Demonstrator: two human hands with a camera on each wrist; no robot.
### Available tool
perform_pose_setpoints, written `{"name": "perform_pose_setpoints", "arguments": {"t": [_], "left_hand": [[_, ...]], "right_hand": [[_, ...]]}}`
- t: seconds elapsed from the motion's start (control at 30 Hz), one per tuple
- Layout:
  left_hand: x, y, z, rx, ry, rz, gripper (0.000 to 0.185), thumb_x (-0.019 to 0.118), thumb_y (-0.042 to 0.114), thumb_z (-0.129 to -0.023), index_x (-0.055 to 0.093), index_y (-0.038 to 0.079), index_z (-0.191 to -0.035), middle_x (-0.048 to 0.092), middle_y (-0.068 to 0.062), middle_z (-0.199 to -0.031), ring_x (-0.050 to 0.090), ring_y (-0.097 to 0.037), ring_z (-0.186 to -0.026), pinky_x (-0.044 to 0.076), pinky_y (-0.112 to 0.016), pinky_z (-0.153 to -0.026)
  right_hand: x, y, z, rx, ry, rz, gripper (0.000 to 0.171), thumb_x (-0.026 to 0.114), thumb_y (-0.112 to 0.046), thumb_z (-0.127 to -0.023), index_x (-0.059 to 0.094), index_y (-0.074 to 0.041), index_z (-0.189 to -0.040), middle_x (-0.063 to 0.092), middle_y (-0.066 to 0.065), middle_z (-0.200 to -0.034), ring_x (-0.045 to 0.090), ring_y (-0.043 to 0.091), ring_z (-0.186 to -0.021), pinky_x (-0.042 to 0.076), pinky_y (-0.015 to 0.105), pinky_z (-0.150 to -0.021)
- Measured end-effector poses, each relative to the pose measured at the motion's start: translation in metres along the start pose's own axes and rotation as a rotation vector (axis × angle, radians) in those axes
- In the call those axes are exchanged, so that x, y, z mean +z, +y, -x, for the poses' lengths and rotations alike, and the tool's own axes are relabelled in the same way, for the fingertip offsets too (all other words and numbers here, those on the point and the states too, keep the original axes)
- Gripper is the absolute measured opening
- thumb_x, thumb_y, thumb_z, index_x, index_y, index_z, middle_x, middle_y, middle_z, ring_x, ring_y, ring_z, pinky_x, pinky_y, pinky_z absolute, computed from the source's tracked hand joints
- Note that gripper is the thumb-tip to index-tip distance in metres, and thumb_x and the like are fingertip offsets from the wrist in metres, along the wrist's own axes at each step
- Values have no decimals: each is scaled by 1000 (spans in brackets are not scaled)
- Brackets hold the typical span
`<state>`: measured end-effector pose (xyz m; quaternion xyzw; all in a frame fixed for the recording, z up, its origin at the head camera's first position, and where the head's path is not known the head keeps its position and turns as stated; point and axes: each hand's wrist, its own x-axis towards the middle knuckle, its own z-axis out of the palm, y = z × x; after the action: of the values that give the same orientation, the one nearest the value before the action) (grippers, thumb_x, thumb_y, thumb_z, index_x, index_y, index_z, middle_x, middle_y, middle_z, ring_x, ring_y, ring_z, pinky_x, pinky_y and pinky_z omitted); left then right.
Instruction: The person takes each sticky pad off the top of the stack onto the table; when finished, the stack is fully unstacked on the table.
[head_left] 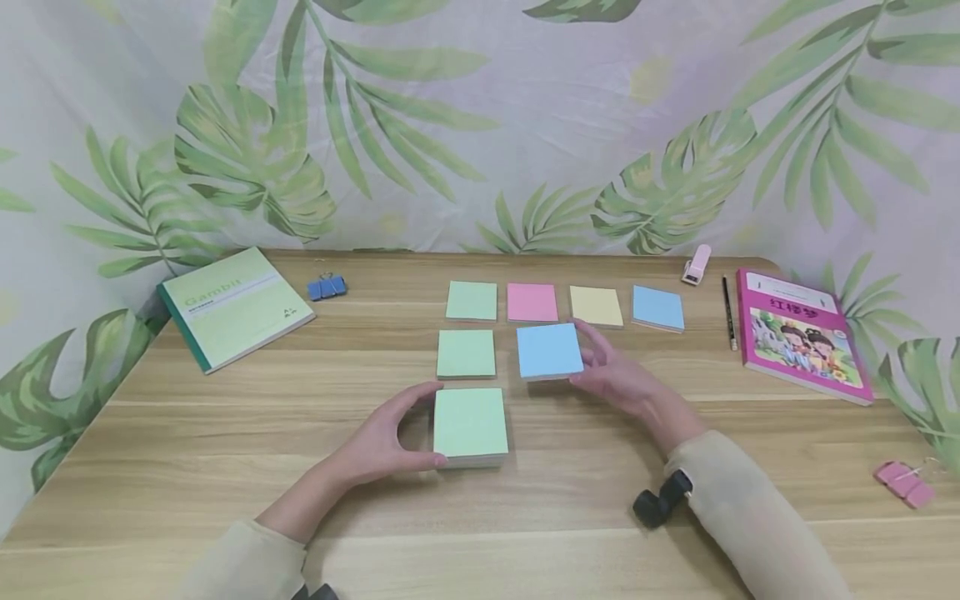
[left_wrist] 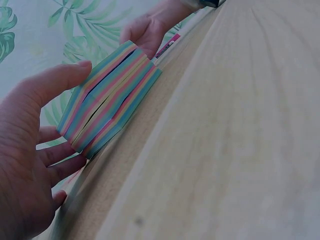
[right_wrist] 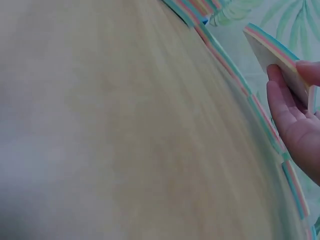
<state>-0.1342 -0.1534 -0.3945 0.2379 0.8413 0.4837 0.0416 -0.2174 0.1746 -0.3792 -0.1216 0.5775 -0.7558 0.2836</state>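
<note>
My left hand (head_left: 377, 443) grips a stack of sticky note pads (head_left: 470, 423) by its left side, thumb at the near corner and fingers at the far one. Green is the top sheet, and striped pastel edges of the stacked pads (left_wrist: 107, 97) show in the left wrist view. A thin sticky note pad with a blue top (head_left: 550, 351) is pinched in my right hand (head_left: 617, 379). The right wrist view shows this pad (right_wrist: 272, 47) tilted and lifted off the table. Just left of it lies a green pad (head_left: 466, 353) on the wood.
Along the back lie green (head_left: 472, 301), pink (head_left: 532, 302), yellow (head_left: 596, 306) and blue (head_left: 657, 308) pads in a row. A notebook (head_left: 238, 308) and blue binder clip (head_left: 327, 287) are left; a stapler (head_left: 697, 265), pencil (head_left: 730, 312), pink book (head_left: 802, 333) and pink clip (head_left: 905, 483) right.
</note>
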Motion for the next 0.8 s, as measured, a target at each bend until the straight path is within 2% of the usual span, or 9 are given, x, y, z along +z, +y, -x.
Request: {"name": "perform_pose_setpoints", "arguments": {"t": [0.17, 0.37, 0.43, 0.53, 0.63, 0.77, 0.8], "left_hand": [[0, 0, 0, 3, -1, 1, 84, 76, 37, -61, 36, 10, -130, 39, -1, -128, 31, -17, -118, 23, -41, -96], [1, 0, -1, -5, -9, 4, 83, 75, 38, -62, 36, 12, -130, 39, 1, -128, 31, -16, -119, 23, -41, -97], [0, 5, -1, -6, -10, 10, 82, 75, 35, -63, 36, 11, -130, 39, -1, -128, 31, -18, -119, 22, -42, -97], [-3, 21, 1, -21, -16, 21, 79, 76, 26, -64, 36, 6, -129, 39, -8, -128, 31, -23, -119, 22, -44, -97], [-2, 18, 1, -29, -17, 29, 80, 76, 27, -63, 36, 6, -129, 38, -8, -129, 30, -23, -120, 21, -44, -97], [1, -1, -1, -16, -9, 23, 83, 76, 38, -62, 36, 12, -130, 39, 0, -128, 30, -17, -119, 22, -42, -97], [0, -1, 0, -17, -8, 26, 83, 76, 37, -61, 36, 12, -130, 39, 0, -128, 31, -17, -119, 22, -41, -97]], "right_hand": [[-4, 5, -21, 35, 25, -74, 88, 40, 23, -76, -1, -22, -139, 20, 24, -134, 43, 27, -106, 40, 35, -85], [-1, 7, -33, 64, 56, -29, 89, 43, 23, -75, 2, -24, -139, 19, 26, -133, 43, 31, -106, 40, 36, -84], [-1, 6, -33, 73, 67, 15, 91, 45, 22, -74, 2, -24, -139, 19, 27, -133, 43, 32, -107, 40, 37, -84], [-4, 4, -30, 89, 83, 106, 91, 49, 19, -74, 2, -23, -139, 23, 28, -131, 44, 33, -106, 41, 37, -84], [-10, 0, -22, 106, 83, 178, 87, 53, 12, -77, 1, -21, -139, 26, 27, -130, 44, 32, -107, 40, 37, -84], [-17, -11, -7, 94, 55, 219, 77, 51, 5, -82, 2, -11, -139, 25, 29, -130, 38, 36, -112, 35, 39, -89], [-17, -14, -3, 85, 54, 227, 75, 50, 5, -82, 3, -8, -138, 24, 30, -130, 35, 37, -114, 33, 40, -91]]}}
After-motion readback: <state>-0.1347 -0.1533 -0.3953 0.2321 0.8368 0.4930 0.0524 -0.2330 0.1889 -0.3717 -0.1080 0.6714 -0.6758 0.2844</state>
